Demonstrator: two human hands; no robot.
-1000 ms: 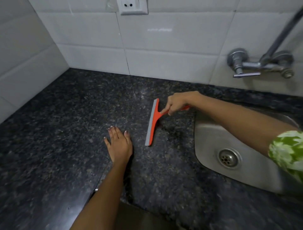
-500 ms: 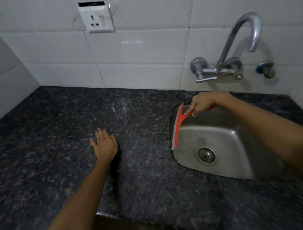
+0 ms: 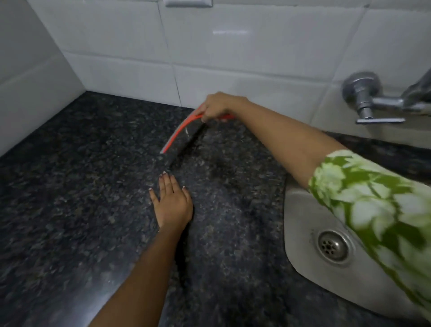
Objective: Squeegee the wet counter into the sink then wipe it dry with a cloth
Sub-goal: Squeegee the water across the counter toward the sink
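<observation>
An orange squeegee [image 3: 180, 131] with a grey rubber blade is held by its handle in my right hand [image 3: 218, 107], near the back wall above the dark speckled granite counter [image 3: 81, 186]. The blade slants down to the left and looks lifted just off the surface, with its shadow beneath it. My left hand [image 3: 172, 202] lies flat on the counter with fingers together, in front of the squeegee. The steel sink [image 3: 326, 263] with its round drain [image 3: 333, 245] sits at the right, partly hidden by my green-and-white sleeve [image 3: 373, 205]. No cloth is in view.
White tiled walls [image 3: 233, 46] close off the back and left sides, meeting at a corner. A chrome tap valve with a lever handle [image 3: 366, 102] juts from the wall above the sink. The bottom edge of a wall socket [image 3: 189, 2] shows at the top.
My right hand has carried the squeegee from the sink's left rim back to the left, up near the back wall. My left hand has stayed flat on the counter. The view has swung left.
</observation>
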